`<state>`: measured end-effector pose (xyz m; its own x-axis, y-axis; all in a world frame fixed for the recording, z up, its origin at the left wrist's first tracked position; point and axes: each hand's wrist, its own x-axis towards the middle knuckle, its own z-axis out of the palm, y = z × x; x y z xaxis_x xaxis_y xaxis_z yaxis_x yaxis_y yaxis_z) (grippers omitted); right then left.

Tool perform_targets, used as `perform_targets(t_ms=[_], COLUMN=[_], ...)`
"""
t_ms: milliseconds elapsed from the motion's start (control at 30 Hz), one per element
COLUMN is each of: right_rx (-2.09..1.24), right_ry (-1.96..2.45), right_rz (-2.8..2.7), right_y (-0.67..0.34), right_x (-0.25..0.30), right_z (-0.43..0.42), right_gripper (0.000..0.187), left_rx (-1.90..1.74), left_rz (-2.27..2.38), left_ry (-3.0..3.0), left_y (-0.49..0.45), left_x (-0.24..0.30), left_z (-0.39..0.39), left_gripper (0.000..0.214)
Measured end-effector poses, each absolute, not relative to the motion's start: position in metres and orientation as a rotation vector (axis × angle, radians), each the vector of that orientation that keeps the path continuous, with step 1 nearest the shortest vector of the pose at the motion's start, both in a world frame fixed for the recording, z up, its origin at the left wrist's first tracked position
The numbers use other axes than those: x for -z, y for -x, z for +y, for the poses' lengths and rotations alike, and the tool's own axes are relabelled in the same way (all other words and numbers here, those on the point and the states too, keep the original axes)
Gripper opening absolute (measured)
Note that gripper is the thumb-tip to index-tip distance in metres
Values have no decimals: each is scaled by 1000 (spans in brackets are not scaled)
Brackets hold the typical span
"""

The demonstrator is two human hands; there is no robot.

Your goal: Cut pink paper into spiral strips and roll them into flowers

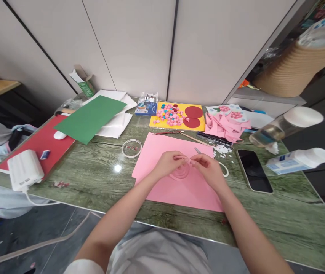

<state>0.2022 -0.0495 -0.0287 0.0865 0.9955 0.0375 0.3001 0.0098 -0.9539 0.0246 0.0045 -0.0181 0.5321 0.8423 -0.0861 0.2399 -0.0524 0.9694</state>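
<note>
Between my two hands is a pink paper spiral, just above pink sheets that lie on the table. My left hand is closed in a pinch on the spiral's upper edge. From the other side my right hand pinches the same strip, its fingertips close to the left ones. Part of a white ring shows beside my right hand. A similar white ring lies left of the pink sheets. Behind the hands are a red pencil and a thin wooden stick.
Small pink rolls and dark red discs lie on a yellow sheet. Pink scraps, a phone and two bottles stand or lie rightward. A green sheet, red sheet and white power bank are leftward.
</note>
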Motion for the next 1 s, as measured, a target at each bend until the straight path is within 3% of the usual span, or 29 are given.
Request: perform_targets(t_ms=[500,1000], right_rx=[-942,-951], right_ry=[1482,1491], right_rz=[-1381,-1389], right_y=[-203,-204], right_x=[45,45], right_z=[-42,-41], right_gripper=[13,13], left_rx=[-470,-607], left_rz=[1114,1034], left_ry=[-1530,-1582], left_y=[-21,-17], left_x=[29,17], left_z=[12,12], left_gripper=[17,19])
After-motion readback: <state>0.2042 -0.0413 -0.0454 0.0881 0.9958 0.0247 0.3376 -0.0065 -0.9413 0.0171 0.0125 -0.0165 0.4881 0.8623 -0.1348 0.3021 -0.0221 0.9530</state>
